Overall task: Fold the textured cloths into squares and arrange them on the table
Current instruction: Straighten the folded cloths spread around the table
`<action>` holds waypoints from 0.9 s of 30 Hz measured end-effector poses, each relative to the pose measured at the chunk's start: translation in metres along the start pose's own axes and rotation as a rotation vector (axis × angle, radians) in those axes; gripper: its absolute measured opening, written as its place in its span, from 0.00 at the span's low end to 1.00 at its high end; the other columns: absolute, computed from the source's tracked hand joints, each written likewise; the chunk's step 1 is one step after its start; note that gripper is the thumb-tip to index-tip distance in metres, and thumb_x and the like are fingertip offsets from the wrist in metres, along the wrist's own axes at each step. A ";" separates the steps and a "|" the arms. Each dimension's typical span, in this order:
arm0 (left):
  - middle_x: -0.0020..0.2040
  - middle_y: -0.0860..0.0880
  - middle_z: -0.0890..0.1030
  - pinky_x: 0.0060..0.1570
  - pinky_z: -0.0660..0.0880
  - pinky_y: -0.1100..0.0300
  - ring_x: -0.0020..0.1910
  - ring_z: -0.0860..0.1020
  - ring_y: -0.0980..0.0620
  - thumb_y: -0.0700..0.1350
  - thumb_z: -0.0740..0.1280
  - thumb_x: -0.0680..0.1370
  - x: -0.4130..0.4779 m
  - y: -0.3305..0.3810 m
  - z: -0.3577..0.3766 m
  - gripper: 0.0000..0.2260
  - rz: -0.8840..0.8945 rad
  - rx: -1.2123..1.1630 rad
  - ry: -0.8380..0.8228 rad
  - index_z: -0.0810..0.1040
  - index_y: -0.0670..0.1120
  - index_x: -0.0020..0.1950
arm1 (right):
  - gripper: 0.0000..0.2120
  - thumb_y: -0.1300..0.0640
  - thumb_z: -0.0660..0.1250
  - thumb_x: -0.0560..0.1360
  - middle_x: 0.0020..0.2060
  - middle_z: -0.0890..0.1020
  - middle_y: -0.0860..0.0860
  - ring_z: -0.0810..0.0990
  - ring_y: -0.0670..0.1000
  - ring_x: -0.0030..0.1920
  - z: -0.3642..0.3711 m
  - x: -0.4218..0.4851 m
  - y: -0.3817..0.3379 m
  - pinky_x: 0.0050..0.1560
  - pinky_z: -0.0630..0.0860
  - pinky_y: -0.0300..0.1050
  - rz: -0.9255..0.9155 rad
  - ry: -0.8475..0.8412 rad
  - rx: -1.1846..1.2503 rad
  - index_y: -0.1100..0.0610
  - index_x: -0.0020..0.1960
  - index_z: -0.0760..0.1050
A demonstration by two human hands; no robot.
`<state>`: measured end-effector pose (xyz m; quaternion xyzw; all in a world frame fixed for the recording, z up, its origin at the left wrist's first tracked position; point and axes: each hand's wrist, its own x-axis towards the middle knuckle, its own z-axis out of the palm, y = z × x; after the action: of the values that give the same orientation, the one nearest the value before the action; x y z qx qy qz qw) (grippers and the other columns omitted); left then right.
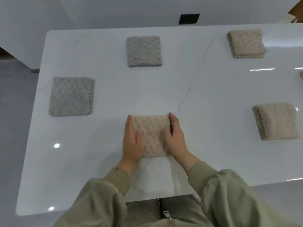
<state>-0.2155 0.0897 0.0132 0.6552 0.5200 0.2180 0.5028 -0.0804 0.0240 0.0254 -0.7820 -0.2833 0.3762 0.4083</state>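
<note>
Head: hands (132, 141) (176, 138) flank beige cloth (151, 133) on table (213, 89).

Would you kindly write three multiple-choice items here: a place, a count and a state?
1. Where does the beige cloth between the left hand and right hand lie? A) far left corner B) centre, near edge of the table C) floor
2. How many folded squares are grey? A) one B) two C) four
3. How do the hands lie? A) clenched B) raised clear C) flat, alongside the cloth
Key: B, just before the person; B, near grey cloth and far grey cloth, both left; C, both rest flat at its sides.
</note>
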 end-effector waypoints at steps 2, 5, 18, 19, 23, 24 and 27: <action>0.77 0.51 0.54 0.72 0.50 0.65 0.74 0.52 0.61 0.45 0.53 0.81 0.003 0.003 0.003 0.26 0.002 -0.011 0.001 0.50 0.45 0.77 | 0.28 0.57 0.59 0.78 0.71 0.64 0.43 0.64 0.42 0.69 0.002 0.003 -0.004 0.67 0.62 0.37 0.005 0.012 0.008 0.52 0.76 0.54; 0.77 0.52 0.54 0.71 0.49 0.67 0.74 0.52 0.61 0.49 0.53 0.78 0.007 0.004 0.006 0.28 -0.005 -0.029 0.005 0.50 0.45 0.77 | 0.27 0.57 0.58 0.79 0.72 0.63 0.43 0.63 0.41 0.68 0.002 0.009 -0.008 0.67 0.61 0.37 0.002 0.002 0.044 0.52 0.76 0.54; 0.76 0.51 0.56 0.71 0.50 0.70 0.73 0.53 0.63 0.50 0.53 0.78 0.020 0.005 0.011 0.28 0.000 -0.130 -0.007 0.52 0.44 0.77 | 0.33 0.48 0.55 0.73 0.72 0.62 0.44 0.60 0.37 0.67 0.007 0.013 -0.007 0.65 0.57 0.31 -0.010 0.043 0.122 0.54 0.76 0.54; 0.76 0.51 0.56 0.71 0.50 0.71 0.73 0.53 0.63 0.49 0.53 0.78 0.021 0.005 0.011 0.28 0.001 -0.130 -0.005 0.52 0.44 0.77 | 0.33 0.48 0.55 0.73 0.72 0.62 0.44 0.60 0.38 0.68 0.006 0.013 -0.007 0.65 0.57 0.31 -0.009 0.050 0.123 0.54 0.76 0.54; 0.76 0.52 0.57 0.69 0.50 0.74 0.73 0.54 0.62 0.48 0.54 0.79 0.022 0.005 0.008 0.27 -0.020 -0.160 -0.015 0.53 0.44 0.77 | 0.33 0.48 0.55 0.72 0.71 0.62 0.44 0.61 0.39 0.68 0.001 0.016 -0.003 0.65 0.57 0.31 -0.004 0.045 0.107 0.54 0.76 0.55; 0.76 0.52 0.57 0.69 0.50 0.73 0.73 0.54 0.62 0.48 0.54 0.78 0.021 0.006 0.009 0.28 -0.017 -0.147 -0.021 0.53 0.43 0.77 | 0.33 0.48 0.55 0.72 0.70 0.62 0.43 0.60 0.37 0.67 0.002 0.017 -0.004 0.64 0.57 0.30 -0.014 0.024 0.095 0.54 0.76 0.54; 0.76 0.52 0.56 0.70 0.50 0.72 0.73 0.53 0.63 0.48 0.54 0.77 0.022 0.006 0.011 0.29 -0.009 -0.135 -0.035 0.52 0.43 0.77 | 0.30 0.50 0.55 0.75 0.71 0.61 0.42 0.60 0.38 0.67 0.002 0.017 -0.003 0.65 0.57 0.32 -0.031 -0.015 0.086 0.53 0.76 0.54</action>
<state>-0.1958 0.1048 0.0086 0.6212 0.4980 0.2387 0.5560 -0.0731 0.0394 0.0210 -0.7564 -0.2822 0.3873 0.4451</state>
